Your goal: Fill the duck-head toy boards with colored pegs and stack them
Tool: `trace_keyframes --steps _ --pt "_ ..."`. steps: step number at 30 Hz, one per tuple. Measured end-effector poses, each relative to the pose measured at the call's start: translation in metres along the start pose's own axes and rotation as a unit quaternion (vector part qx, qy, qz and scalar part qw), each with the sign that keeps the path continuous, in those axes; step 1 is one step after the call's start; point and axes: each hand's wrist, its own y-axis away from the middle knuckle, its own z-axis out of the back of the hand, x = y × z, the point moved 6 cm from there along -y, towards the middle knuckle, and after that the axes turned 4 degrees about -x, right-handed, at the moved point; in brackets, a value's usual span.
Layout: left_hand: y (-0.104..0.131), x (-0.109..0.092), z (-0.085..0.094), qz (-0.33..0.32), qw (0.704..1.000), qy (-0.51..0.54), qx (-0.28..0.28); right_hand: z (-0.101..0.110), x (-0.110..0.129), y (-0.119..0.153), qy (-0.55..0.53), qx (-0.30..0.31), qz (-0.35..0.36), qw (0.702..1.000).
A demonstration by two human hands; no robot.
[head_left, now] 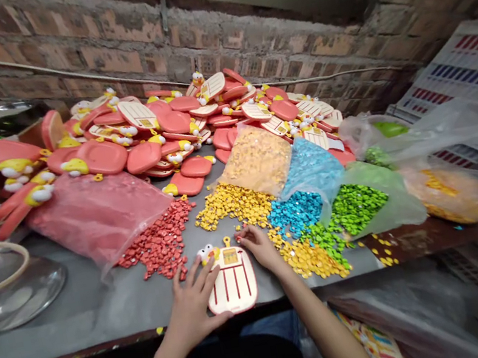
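A cream toy board [232, 288] with red slots, a small printed panel and a duck-like head with big white eyes lies at the table's front edge. My left hand [195, 298] rests on its left side, fingers spread and thumb along the bottom edge. At the board's upper right corner, my right hand [258, 246] has thumb and fingers pinched together on a small red piece, mostly hidden by the fingertips. Loose red pieces [162, 242] lie left of the board. Yellow pieces [236, 204], blue pieces [295, 212] and green pieces [359, 207] spread behind and to the right.
Bags spill these pieces: a pink bag [96, 210], an orange bag [258, 157], a blue bag [311, 166] and a green bag [389, 189]. Behind them is a heap of red-backed boards [178, 122] against a brick wall [124, 26]. A clear jar [22, 291] stands left.
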Motion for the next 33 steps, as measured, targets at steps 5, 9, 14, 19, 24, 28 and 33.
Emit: trace_keyframes --steps 5,9,14,19,24,28,33 --pt "-0.005 0.001 -0.005 0.042 0.999 -0.015 -0.030 0.008 0.012 0.001 0.087 -0.040 0.072 0.993" --pt "-0.006 0.002 -0.006 0.051 0.997 -0.012 -0.050 0.002 0.019 0.012 0.172 -0.025 0.125 0.977" --pt "-0.005 0.002 -0.006 0.047 0.996 0.011 -0.069 -0.015 0.027 0.010 0.290 -0.013 0.198 0.936" --pt "-0.003 0.004 -0.005 0.077 0.994 0.028 -0.068 -0.018 0.030 0.015 0.308 0.019 0.243 0.920" --pt "-0.004 0.004 -0.001 0.091 0.993 0.054 -0.059 -0.012 0.028 0.030 0.319 0.035 0.207 0.924" --pt "-0.006 0.004 0.000 0.087 0.993 0.066 -0.048 -0.036 0.029 0.026 0.269 0.071 0.174 0.945" --pt "-0.005 0.005 -0.001 0.086 0.993 0.059 -0.050 -0.081 0.039 0.021 0.251 0.175 0.180 0.935"
